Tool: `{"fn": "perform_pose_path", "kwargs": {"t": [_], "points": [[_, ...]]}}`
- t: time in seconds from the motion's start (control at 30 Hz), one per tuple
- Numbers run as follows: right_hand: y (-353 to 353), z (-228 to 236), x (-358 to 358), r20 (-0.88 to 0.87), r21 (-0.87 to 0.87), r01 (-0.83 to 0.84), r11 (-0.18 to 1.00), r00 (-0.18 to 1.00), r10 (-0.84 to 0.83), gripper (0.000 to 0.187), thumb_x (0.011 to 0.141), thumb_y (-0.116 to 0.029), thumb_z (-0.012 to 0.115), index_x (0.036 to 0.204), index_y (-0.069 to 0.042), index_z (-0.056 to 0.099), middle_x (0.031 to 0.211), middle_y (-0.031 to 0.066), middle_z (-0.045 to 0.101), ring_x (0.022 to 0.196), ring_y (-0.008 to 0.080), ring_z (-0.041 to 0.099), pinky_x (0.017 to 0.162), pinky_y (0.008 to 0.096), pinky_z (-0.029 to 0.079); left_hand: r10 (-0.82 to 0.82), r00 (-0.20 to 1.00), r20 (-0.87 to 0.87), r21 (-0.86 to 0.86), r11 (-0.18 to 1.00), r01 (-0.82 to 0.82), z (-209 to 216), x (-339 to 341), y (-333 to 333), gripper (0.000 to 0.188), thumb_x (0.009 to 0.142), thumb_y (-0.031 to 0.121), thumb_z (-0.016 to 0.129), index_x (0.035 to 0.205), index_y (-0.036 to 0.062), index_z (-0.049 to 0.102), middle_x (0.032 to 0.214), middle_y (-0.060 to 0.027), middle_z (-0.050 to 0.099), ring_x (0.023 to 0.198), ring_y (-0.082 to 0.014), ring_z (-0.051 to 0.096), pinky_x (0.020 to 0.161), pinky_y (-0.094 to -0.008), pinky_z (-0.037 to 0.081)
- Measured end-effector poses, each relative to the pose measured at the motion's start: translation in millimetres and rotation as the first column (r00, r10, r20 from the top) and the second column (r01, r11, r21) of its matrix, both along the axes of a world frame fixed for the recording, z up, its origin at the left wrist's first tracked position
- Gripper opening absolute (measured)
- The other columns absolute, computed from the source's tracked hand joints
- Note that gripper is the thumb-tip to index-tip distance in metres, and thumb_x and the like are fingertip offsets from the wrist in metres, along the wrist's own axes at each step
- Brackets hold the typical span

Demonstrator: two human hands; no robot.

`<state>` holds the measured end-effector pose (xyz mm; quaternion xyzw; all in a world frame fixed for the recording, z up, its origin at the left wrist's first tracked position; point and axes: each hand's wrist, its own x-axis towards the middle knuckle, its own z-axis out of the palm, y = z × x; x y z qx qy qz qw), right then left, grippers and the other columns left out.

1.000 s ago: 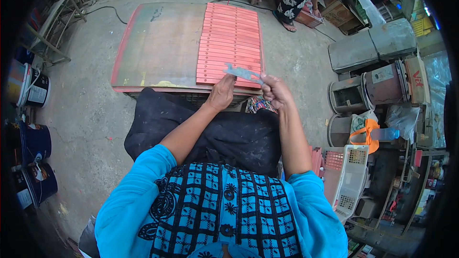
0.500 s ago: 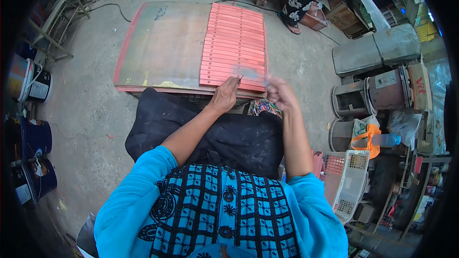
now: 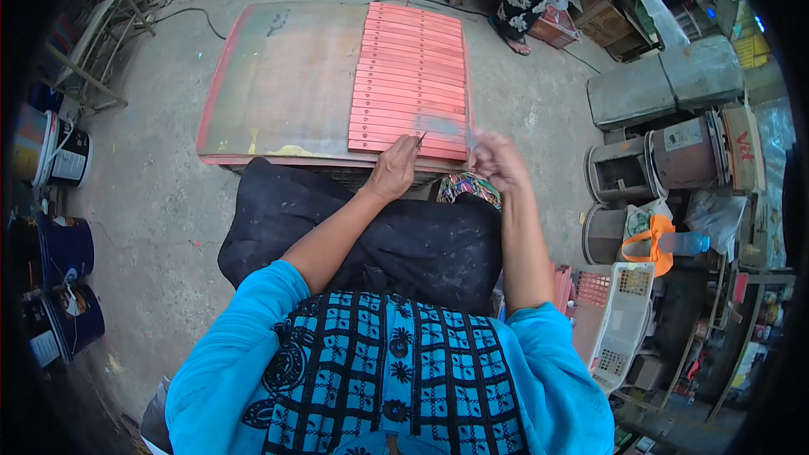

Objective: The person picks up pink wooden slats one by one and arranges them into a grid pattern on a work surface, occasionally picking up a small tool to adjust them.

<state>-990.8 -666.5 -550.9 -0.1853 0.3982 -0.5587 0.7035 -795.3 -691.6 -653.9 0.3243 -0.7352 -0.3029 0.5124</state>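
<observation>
A row of salmon-red slats (image 3: pixel 413 76), each with a small dark hole near its left end, lies side by side on the right part of a worn board (image 3: pixel 295 76). My left hand (image 3: pixel 393 170) rests at the near edge of the slats, its fingers pinching a thin dark pointed piece (image 3: pixel 420 141) over the nearest ones. To its right my right hand (image 3: pixel 499 162) is closed round a greyish tool (image 3: pixel 442 125), blurred by motion, whose far end reaches left above the slats. What kind of tool it is cannot be made out.
A bundle of multicoloured thin pieces (image 3: pixel 468 189) sits below my right hand. Dark cloth (image 3: pixel 362 236) covers my lap. Buckets (image 3: pixel 67 244) stand at left; a white basket (image 3: pixel 624 312), an orange bag (image 3: pixel 653 244) and metal drums (image 3: pixel 624 173) at right. Another person's leg (image 3: pixel 522 0) shows beyond.
The slats and board appear slightly further left in the picture. My left hand keeps its pinch, and the blurred tool in my right hand has shifted slightly.
</observation>
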Motion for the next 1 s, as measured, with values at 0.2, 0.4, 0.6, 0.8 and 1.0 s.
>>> {"fn": "perform_pose_path", "kwargs": {"t": [0.2,0.4,0.6,0.8,1.0], "points": [[-1.2,3.5,-2.1,-0.024,-0.056,-0.013,0.998,1.000,0.012,0.013,0.085,-0.017,0.053,0.074,-0.012,0.048,0.047,-0.0065,0.036,0.032,0.0021,0.024,0.029,0.0175,0.016,0.002,1.000,0.016,0.008,1.000,-0.002,-5.5,-0.3,-0.6,0.014,0.081,-0.003,0.042,0.094,-0.0038,0.046,0.079,-0.0199,0.046,0.074,-0.0393,0.048,0.063,-0.0425,0.038],[-2.2,-18.0,-4.9,-0.078,0.003,0.100,0.995,0.992,-0.100,0.022,0.087,-0.026,0.050,0.089,-0.004,0.052,0.051,-0.0028,0.043,0.036,0.0043,0.032,0.034,0.0193,0.028,-0.013,0.999,0.042,0.050,0.999,0.011,-0.8,2.4,-0.6,0.014,0.082,-0.002,0.042,0.095,-0.0028,0.046,0.079,-0.0181,0.046,0.072,-0.0367,0.049,0.064,-0.0392,0.040],[-4.5,-50.3,-0.7,-0.325,0.072,0.200,0.977,0.931,-0.166,0.021,0.089,-0.018,0.046,0.098,-0.001,0.051,0.065,0.0035,0.055,0.047,0.0081,0.045,0.039,0.0201,0.036,0.083,0.997,0.002,0.211,0.974,-0.082,13.7,19.7,3.3,0.021,0.080,0.002,0.043,0.101,0.0000,0.047,0.091,-0.0192,0.051,0.083,-0.0311,0.053,0.073,-0.0376,0.042],[-8.0,-85.5,21.9,-0.359,0.087,0.241,0.967,0.913,-0.195,0.013,0.084,-0.011,0.052,0.090,0.000,0.055,0.060,-0.0008,0.049,0.044,0.0048,0.041,0.032,0.0182,0.029,0.384,0.910,-0.159,0.246,0.908,-0.340,23.2,57.6,-13.7,0.031,0.077,0.003,0.045,0.108,-0.0016,0.046,0.100,-0.0156,0.053,0.088,-0.0254,0.053,0.079,-0.0327,0.042],[-5.2,-103.5,16.4,-0.784,-0.057,0.308,0.950,0.575,-0.234,0.011,0.078,-0.010,0.055,0.075,-0.001,0.061,0.057,0.0044,0.054,0.047,0.0100,0.049,0.039,0.0235,0.039,0.529,0.847,0.052,0.292,0.803,-0.519,-19.6,71.9,-28.7,0.035,0.075,0.001,0.044,0.110,-0.0034,0.044,0.108,-0.0153,0.050,0.101,-0.0247,0.048,0.089,-0.0329,0.035]]}}
